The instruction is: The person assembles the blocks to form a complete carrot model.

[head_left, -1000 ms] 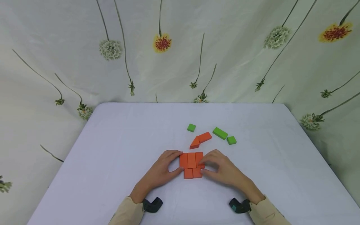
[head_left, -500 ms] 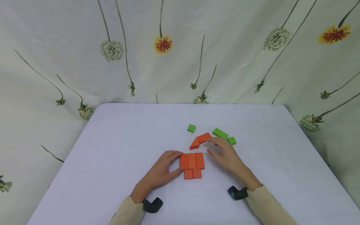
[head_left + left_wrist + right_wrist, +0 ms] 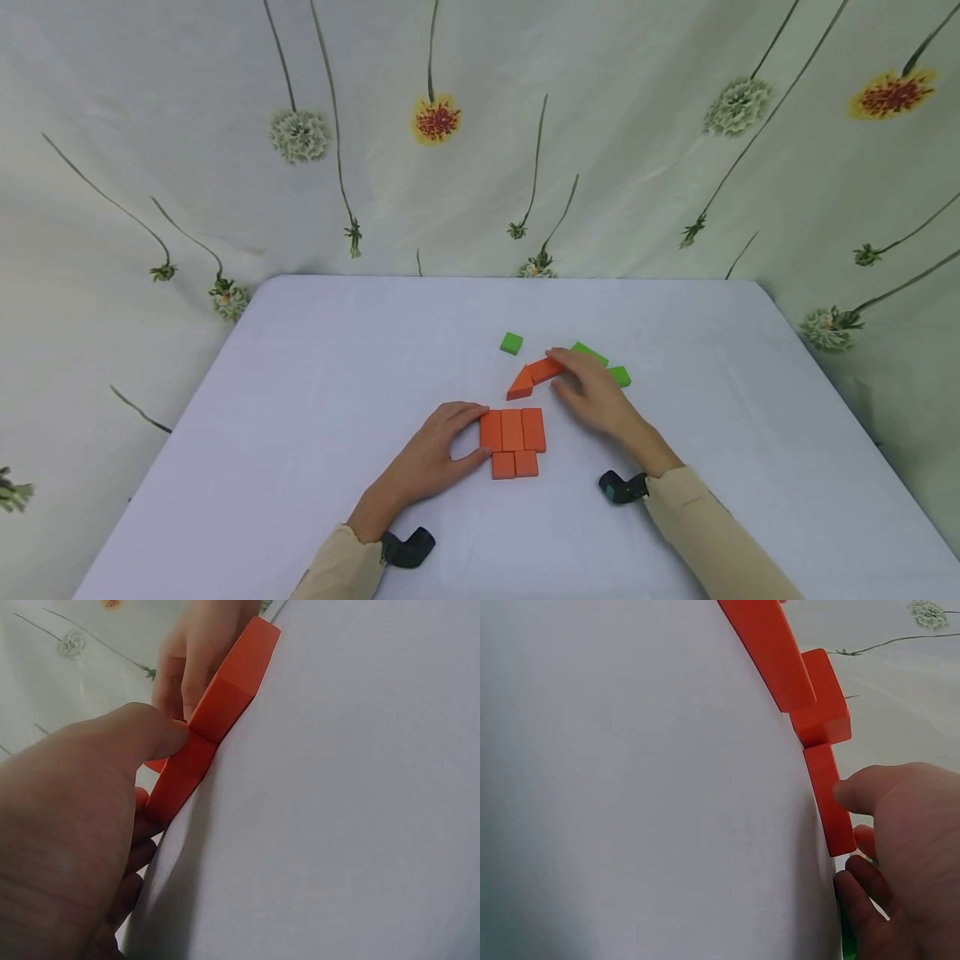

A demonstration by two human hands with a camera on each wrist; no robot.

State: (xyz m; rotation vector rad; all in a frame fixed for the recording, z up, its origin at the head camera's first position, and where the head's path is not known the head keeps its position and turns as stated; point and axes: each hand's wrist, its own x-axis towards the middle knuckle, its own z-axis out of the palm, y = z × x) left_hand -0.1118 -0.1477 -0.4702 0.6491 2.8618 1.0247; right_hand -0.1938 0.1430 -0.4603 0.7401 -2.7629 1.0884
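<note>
In the head view, three upright orange rectangular blocks [image 3: 512, 430] stand side by side above two smaller orange blocks [image 3: 514, 464]. My left hand [image 3: 431, 454] holds the leftmost rectangular block [image 3: 491, 430] at its two ends, index finger at the far corner and thumb at the near one. Farther up, my right hand [image 3: 600, 404] has thumb and index finger on either side of a loose orange rectangular block [image 3: 543, 370]. The right wrist view shows the thumb against this block [image 3: 828, 799]. An orange triangular block [image 3: 520, 383] touches its left end.
A small green block [image 3: 512, 343] lies farther back. Behind my right fingers, a longer green block [image 3: 589, 353] and another small green block [image 3: 619, 376] are partly covered. The table has a white cloth [image 3: 300, 375], with a flowered curtain [image 3: 480, 183] behind it.
My right hand has left the right side of the orange group and reached up to the loose orange rectangular block. My left hand has stayed in place.
</note>
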